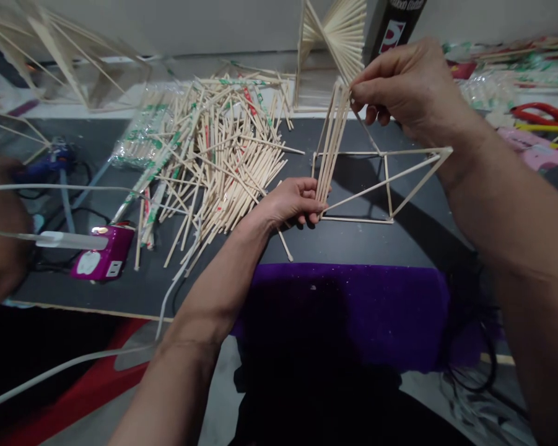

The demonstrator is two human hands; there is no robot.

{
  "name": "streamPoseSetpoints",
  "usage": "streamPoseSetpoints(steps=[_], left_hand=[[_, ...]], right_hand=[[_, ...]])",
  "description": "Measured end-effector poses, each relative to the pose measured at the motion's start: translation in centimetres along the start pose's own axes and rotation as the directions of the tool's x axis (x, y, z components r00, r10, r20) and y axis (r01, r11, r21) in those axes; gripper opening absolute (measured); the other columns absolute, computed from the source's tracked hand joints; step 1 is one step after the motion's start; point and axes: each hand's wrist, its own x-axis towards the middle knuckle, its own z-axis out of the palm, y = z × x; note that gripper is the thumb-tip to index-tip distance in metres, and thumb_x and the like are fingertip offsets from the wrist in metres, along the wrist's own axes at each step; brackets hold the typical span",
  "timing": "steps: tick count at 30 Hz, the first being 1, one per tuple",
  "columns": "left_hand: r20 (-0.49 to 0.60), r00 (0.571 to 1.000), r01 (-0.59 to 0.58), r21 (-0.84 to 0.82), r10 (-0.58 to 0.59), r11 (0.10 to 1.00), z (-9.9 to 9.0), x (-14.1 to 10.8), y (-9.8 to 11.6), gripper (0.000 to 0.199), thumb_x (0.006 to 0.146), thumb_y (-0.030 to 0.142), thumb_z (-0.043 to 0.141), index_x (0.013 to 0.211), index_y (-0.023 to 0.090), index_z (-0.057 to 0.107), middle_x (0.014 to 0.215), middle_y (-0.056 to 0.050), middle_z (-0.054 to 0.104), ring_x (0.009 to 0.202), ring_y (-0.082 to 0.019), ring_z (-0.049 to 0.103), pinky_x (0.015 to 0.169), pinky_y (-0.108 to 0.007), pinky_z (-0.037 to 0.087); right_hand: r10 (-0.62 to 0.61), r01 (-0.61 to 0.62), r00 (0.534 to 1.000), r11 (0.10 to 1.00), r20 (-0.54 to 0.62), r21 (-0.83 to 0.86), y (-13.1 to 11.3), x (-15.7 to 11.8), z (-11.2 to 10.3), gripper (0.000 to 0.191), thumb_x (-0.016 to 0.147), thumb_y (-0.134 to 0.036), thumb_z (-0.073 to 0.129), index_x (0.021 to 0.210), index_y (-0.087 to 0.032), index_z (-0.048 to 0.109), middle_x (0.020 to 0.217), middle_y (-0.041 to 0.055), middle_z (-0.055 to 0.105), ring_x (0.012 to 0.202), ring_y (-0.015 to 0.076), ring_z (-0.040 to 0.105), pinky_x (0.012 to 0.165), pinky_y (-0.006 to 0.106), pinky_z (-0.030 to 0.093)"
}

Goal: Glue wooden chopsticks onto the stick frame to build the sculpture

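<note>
A frame of thin wooden sticks (387,186) stands on the dark table, with several sticks side by side forming a slanted fan at its left. My left hand (297,201) pinches the lower end of these fanned sticks, close to the frame's bottom corner. Up at their top end, my right hand (390,87) has its thumb and forefinger closed on the tip of a stick. The exact contact there is partly hidden by the fingers. A big pile of loose sticks (232,155) lies left of the frame.
Behind stands a twisted stick model (339,37) beside a dark bottle (397,25). Scissors (541,114) lie at right. A magenta box (103,253), white cables and a blue glue gun (51,162) are at left, near another person's arm (2,235). A purple cloth (399,310) covers the front edge.
</note>
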Motion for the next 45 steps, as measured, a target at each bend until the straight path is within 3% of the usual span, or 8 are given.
streamPoseSetpoints(steps=[8,14,22,30,40,45], left_hand=[[0.028,1.0,-0.004,0.005,0.004,1.0,-0.5,0.3,-0.6,0.034,0.082,0.009,0.074,0.114,0.015,0.066,0.072,0.002,0.07,0.052,-0.007,0.066,0.041,-0.016,0.041],[0.025,1.0,0.002,0.01,-0.002,1.0,-0.4,0.2,-0.4,0.033,0.082,0.009,0.073,0.114,0.014,0.066,0.071,0.001,0.07,0.051,-0.007,0.066,0.04,-0.015,0.041],[0.025,1.0,-0.007,0.009,0.007,1.0,-0.4,0.1,-0.4,0.033,0.082,0.01,0.074,0.114,0.013,0.065,0.069,0.002,0.069,0.051,-0.007,0.066,0.04,-0.015,0.042],[0.025,1.0,-0.008,0.011,0.008,1.0,-0.4,0.2,-0.5,0.032,0.083,0.009,0.073,0.114,0.013,0.065,0.068,0.002,0.068,0.051,-0.007,0.066,0.041,-0.015,0.042],[0.001,1.0,0.012,-0.001,-0.012,1.0,-0.1,0.2,-0.3,0.035,0.083,0.005,0.071,0.117,0.011,0.065,0.073,0.0,0.071,0.05,-0.007,0.066,0.04,-0.017,0.04],[-0.005,1.0,0.015,0.014,-0.015,1.0,0.1,0.0,-0.2,0.037,0.085,0.005,0.07,0.12,0.011,0.064,0.074,0.0,0.071,0.051,-0.006,0.065,0.042,-0.017,0.039]], right_hand=[[0.045,-0.047,0.997,0.998,0.057,0.049,-0.3,0.3,-0.1,0.01,0.077,-0.018,0.07,0.069,-0.022,0.075,0.064,0.002,0.065,0.052,0.0104,0.055,0.04,0.02,0.031],[0.124,-0.129,0.991,0.986,0.053,0.103,-0.3,0.5,0.1,0.008,0.076,-0.014,0.075,0.071,-0.019,0.073,0.067,0.0018,0.067,0.05,0.0082,0.054,0.038,0.018,0.032],[0.063,-0.065,0.997,0.997,0.041,0.049,-0.4,0.2,-0.2,0.011,0.078,-0.013,0.07,0.072,-0.019,0.078,0.069,0.0025,0.068,0.051,0.0085,0.055,0.04,0.018,0.033],[0.072,-0.074,0.996,0.997,0.059,0.037,-0.5,0.3,0.1,0.009,0.078,-0.013,0.075,0.07,-0.019,0.074,0.06,0.0003,0.063,0.051,0.0088,0.054,0.04,0.017,0.033],[0.086,-0.085,0.996,0.996,0.018,-0.02,-0.6,1.1,0.5,0.018,0.075,0.003,0.068,0.071,-0.012,0.076,0.05,-0.0026,0.058,0.043,0.0059,0.049,0.039,0.019,0.029],[0.087,-0.087,0.996,0.996,0.025,-0.022,-0.6,1.3,0.6,0.014,0.079,0.0,0.07,0.075,-0.011,0.077,0.053,-0.0032,0.06,0.045,0.0043,0.052,0.041,0.018,0.031]])
